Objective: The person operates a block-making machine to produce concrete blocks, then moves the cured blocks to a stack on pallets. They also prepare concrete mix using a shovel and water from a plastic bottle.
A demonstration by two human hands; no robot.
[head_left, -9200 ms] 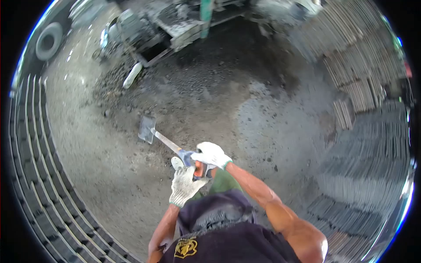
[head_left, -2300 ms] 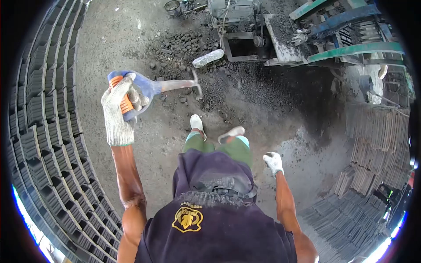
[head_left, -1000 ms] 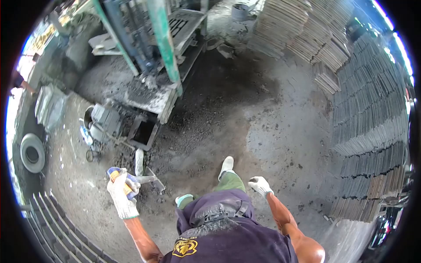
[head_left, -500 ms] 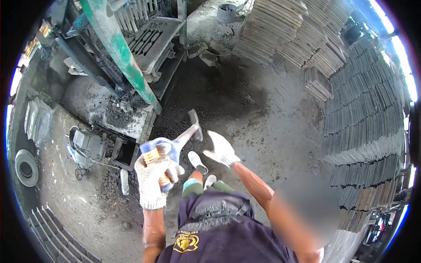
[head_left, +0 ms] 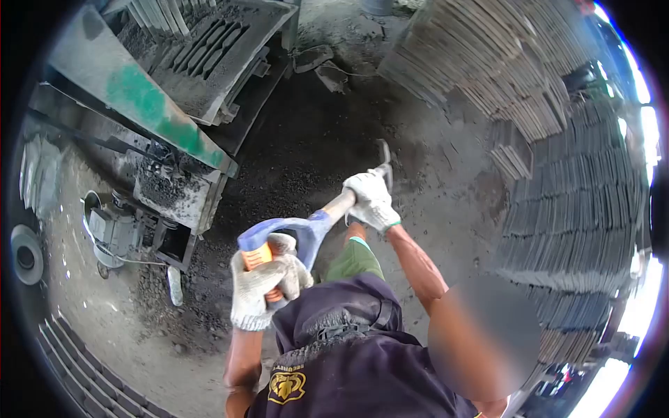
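A shovel (head_left: 327, 212) is gripped at both ends of its shaft: the gloved left hand (head_left: 263, 287) is closed around the orange-and-blue D-grip, while the gloved right hand (head_left: 371, 198) is wrapped around the shaft further down. The blade is held low over dark ground (head_left: 306, 139), beside a green-painted machine (head_left: 150, 115) and stacked boards (head_left: 557, 209).

One shovel (head_left: 317, 223), two gloved hands (head_left: 265, 289), one tyre (head_left: 26, 254)

Dark gritty floor (head_left: 306, 139), stacked pallets (head_left: 557, 181), green-framed machine (head_left: 146, 104).
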